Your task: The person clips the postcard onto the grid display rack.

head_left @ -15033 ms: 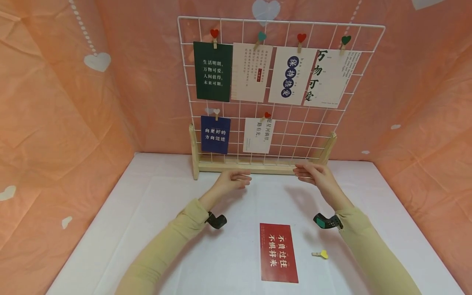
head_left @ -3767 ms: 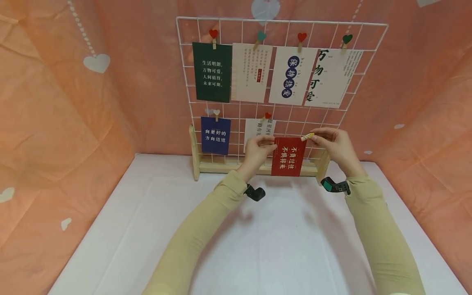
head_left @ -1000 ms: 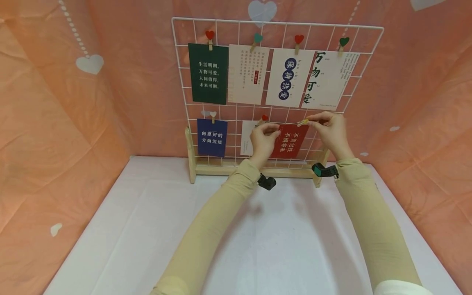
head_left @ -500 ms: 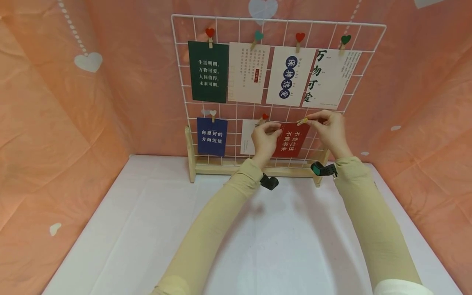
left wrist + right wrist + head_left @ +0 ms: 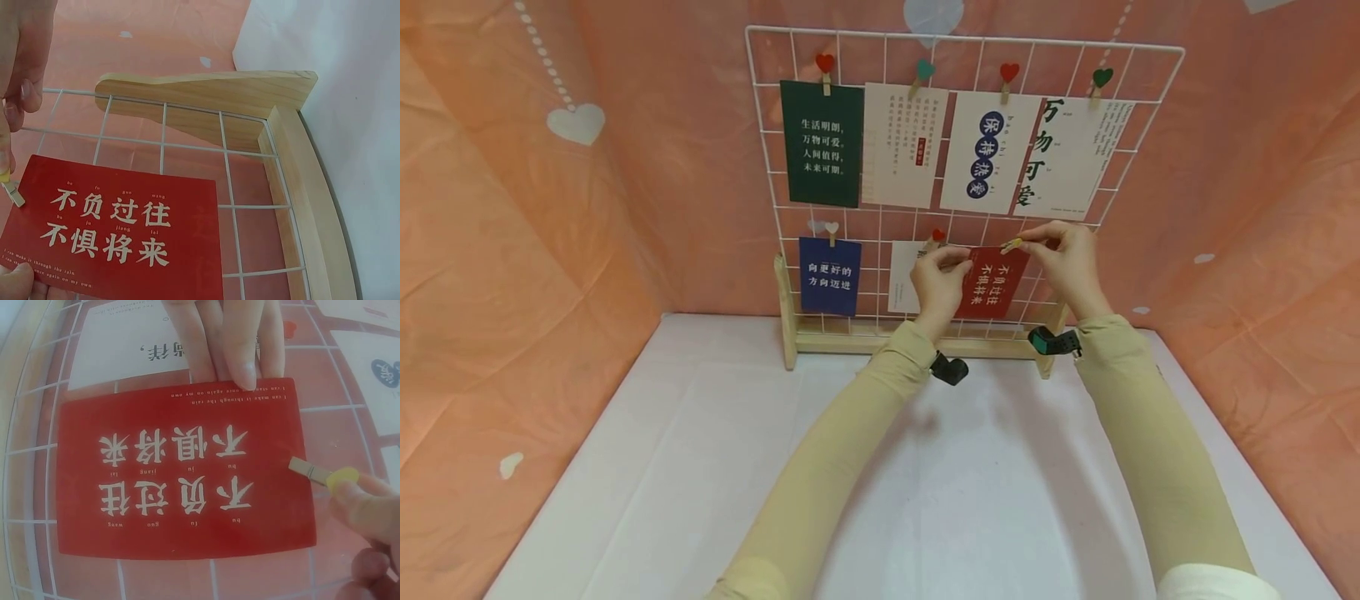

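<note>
Against the lower right of the white wire grid (image 5: 895, 225), a red postcard (image 5: 998, 287) with white lettering is held. My left hand (image 5: 942, 287) pinches it by its left edge, thumb in front. My right hand (image 5: 1070, 267) pinches a small wooden clothespin with a yellow heart (image 5: 1011, 246) at the card's top edge. In the right wrist view the clothespin (image 5: 310, 471) lies over that edge, tip on the card's face. Whether it also grips a wire is hidden. Behind my left hand hangs a partly covered white card (image 5: 904, 277).
Heart clothespins hold a green card (image 5: 822, 143), a cream card (image 5: 904, 146) and two white cards along the top row. A blue card (image 5: 831, 277) hangs lower left. The grid stands in a wooden base (image 5: 842, 342) on a white-covered table (image 5: 700, 467), with orange cloth around.
The red postcard and yellow-heart clothespin lay on the table at first. Both hands picked them up, brought them to the grid and raised them level with the lower row. The last second shows little movement.
</note>
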`<state>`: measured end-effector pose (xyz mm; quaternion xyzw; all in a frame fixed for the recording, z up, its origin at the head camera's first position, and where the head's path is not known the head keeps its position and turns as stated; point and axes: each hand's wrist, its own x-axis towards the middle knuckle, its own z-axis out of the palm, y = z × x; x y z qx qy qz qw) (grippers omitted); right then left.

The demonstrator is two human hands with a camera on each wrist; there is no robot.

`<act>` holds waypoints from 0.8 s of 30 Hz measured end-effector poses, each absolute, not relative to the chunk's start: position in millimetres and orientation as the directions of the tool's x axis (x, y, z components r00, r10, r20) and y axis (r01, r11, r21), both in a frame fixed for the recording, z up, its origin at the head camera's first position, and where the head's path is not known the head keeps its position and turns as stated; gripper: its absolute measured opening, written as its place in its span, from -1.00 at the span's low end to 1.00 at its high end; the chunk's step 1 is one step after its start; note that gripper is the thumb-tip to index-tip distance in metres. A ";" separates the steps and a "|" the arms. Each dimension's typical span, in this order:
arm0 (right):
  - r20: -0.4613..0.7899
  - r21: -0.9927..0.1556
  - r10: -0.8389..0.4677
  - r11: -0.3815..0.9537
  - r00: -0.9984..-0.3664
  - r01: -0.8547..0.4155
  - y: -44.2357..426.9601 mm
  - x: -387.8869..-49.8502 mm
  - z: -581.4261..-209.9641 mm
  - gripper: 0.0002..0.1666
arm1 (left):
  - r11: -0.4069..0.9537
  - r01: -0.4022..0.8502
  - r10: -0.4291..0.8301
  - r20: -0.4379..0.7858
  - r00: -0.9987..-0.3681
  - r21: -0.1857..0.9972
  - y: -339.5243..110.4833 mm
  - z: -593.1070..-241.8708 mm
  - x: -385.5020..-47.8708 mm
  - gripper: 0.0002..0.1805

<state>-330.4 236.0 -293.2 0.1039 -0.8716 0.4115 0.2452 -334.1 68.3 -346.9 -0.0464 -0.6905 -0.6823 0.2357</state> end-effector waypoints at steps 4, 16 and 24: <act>0.513 -0.666 0.021 0.640 -0.858 -0.383 234.3 -329.7 -293.2 -0.83 | 0.059 0.392 -0.272 0.392 -0.879 0.918 69.5 -346.7 -334.0 -0.91; 0.514 -0.636 0.020 0.680 -0.858 -0.365 231.5 -328.6 -292.3 -0.84 | 0.035 0.399 -0.313 0.389 -0.867 0.916 73.8 -345.4 -332.7 -0.89; 0.523 -0.636 0.032 0.680 -0.851 -0.365 229.2 -327.3 -292.6 -0.84 | 0.025 0.403 -0.356 0.385 -0.852 0.915 75.8 -344.1 -330.8 -0.90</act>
